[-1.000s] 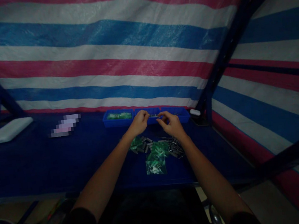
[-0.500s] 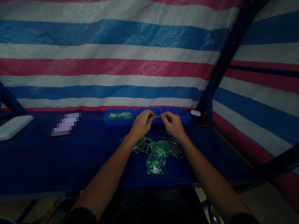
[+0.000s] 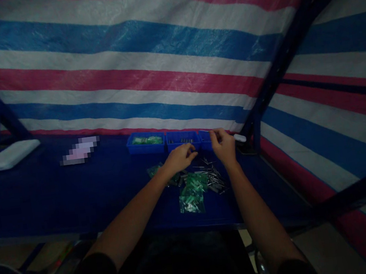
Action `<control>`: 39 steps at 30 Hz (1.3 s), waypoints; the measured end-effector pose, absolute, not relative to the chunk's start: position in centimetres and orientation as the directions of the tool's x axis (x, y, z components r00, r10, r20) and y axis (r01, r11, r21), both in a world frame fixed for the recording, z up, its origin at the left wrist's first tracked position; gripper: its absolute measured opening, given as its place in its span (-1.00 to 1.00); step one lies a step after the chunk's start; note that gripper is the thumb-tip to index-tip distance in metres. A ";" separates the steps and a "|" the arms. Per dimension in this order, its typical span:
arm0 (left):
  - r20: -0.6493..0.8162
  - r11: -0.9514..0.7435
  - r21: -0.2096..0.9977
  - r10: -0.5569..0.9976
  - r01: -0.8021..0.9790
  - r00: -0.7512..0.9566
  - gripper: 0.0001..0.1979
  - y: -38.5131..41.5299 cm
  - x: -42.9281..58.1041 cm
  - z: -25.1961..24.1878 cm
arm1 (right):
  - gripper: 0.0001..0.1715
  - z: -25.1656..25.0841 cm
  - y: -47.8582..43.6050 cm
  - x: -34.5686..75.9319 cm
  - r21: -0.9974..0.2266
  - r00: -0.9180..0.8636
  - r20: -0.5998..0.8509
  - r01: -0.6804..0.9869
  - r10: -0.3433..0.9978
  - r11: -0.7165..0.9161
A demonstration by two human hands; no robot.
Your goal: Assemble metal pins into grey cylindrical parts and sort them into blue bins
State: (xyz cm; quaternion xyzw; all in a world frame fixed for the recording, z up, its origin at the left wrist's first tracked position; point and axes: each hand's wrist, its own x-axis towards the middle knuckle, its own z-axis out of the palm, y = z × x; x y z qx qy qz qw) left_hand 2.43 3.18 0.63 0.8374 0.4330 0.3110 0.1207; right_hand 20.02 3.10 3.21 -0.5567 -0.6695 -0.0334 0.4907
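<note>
My left hand point(image 3: 180, 157) hovers in front of the middle blue bin point(image 3: 184, 146), thumb and fingers curled together; whether something small sits between them is too dark to see. Over the right blue bin point(image 3: 205, 143) is my right hand point(image 3: 224, 146), its fingertips pinched, with what they hold too small to make out. Several short grey cylinders lie in the middle bin. Below my hands, thin metal pins point(image 3: 212, 175) are scattered beside a clear bag of green pieces point(image 3: 191, 193). More grey cylinders lie partly hidden under my left wrist.
A left blue bin point(image 3: 147, 146) holds green packets. Farther left are a blurred-out flat item point(image 3: 80, 150) and a white power bank point(image 3: 8, 155) with a cable. A small white case point(image 3: 239, 138) stands right of the bins. Striped sheeting point(image 3: 129, 81) and blue frame posts surround the table.
My hands, which were close together at a thin metal piece, have come apart. The right has moved right over the right bin; the left has drawn slightly nearer, baring the middle bin.
</note>
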 end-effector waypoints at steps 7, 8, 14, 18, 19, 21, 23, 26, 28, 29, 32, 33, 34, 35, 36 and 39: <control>0.156 -0.641 0.223 0.767 0.735 0.622 -0.88 2.6 4.0 -0.4 | -0.61 1.6 4.6 22.7 -0.557 0.359 0.510 0.830 0.781 -0.018; 0.168 -0.642 0.226 0.766 0.732 0.620 -0.89 2.7 4.0 -0.4 | -0.61 1.5 4.4 22.4 -0.572 0.311 0.517 0.819 0.797 0.051; 0.329 -0.569 0.501 0.822 0.653 0.464 -0.87 4.4 3.2 -0.7 | -0.75 1.5 3.6 19.7 -0.570 -0.162 0.485 0.687 0.859 0.451; 0.401 -0.483 0.706 0.876 0.518 0.268 -0.88 4.9 2.6 -0.5 | -0.82 1.2 3.5 19.0 -0.568 -0.275 0.449 0.647 0.850 0.509; 0.415 -0.477 0.732 0.879 0.487 0.236 -0.88 4.9 2.6 -0.4 | -0.83 1.2 3.5 19.0 -0.569 -0.286 0.450 0.638 0.846 0.519; 0.438 -0.478 0.758 0.877 0.444 0.197 -0.86 4.7 2.6 -0.2 | -0.83 1.3 3.4 19.0 -0.570 -0.299 0.457 0.624 0.838 0.534; 0.447 -0.482 0.770 0.875 0.418 0.186 -0.85 4.5 2.8 -0.2 | -0.82 1.4 3.4 19.0 -0.564 -0.303 0.467 0.622 0.831 0.544; 0.446 -0.493 0.773 0.870 0.399 0.210 -0.83 4.3 3.0 -0.2 | -0.78 1.6 3.3 19.1 -0.539 -0.275 0.500 0.644 0.821 0.544; 0.458 -0.522 0.747 0.853 0.411 0.251 -0.84 4.2 3.1 -0.3 | -0.74 1.7 3.4 19.2 -0.527 -0.241 0.530 0.658 0.813 0.538; 0.466 -0.539 0.728 0.842 0.423 0.270 -0.86 4.1 3.2 -0.2 | -0.72 1.8 3.4 19.3 -0.526 -0.227 0.542 0.660 0.809 0.537; 0.491 -0.579 0.662 0.815 0.477 0.308 -0.83 3.8 3.2 0.0 | -0.74 1.8 3.4 19.4 -0.548 -0.202 0.554 0.641 0.807 0.537; 0.497 -0.588 0.642 0.808 0.492 0.317 -0.81 3.8 3.2 0.1 | -0.76 1.8 3.3 19.3 -0.558 -0.198 0.553 0.633 0.809 0.536; 0.501 -0.596 0.627 0.802 0.502 0.325 -0.79 3.7 3.1 0.2 | -0.77 1.9 3.2 19.3 -0.564 -0.198 0.551 0.628 0.811 0.537; 0.502 -0.600 0.619 0.799 0.508 0.332 -0.77 3.6 3.1 0.3 | -0.78 1.9 3.1 19.2 -0.564 -0.202 0.549 0.627 0.811 0.538; 0.498 -0.599 0.619 0.800 0.508 0.335 -0.75 3.6 3.1 0.4 | -0.77 2.0 3.0 19.2 -0.557 -0.211 0.546 0.631 0.811 0.540; 0.472 -0.580 0.637 0.814 0.508 0.337 -0.69 3.6 3.3 0.5 | -0.68 2.3 3.0 19.3 -0.522 -0.228 0.552 0.656 0.802 0.546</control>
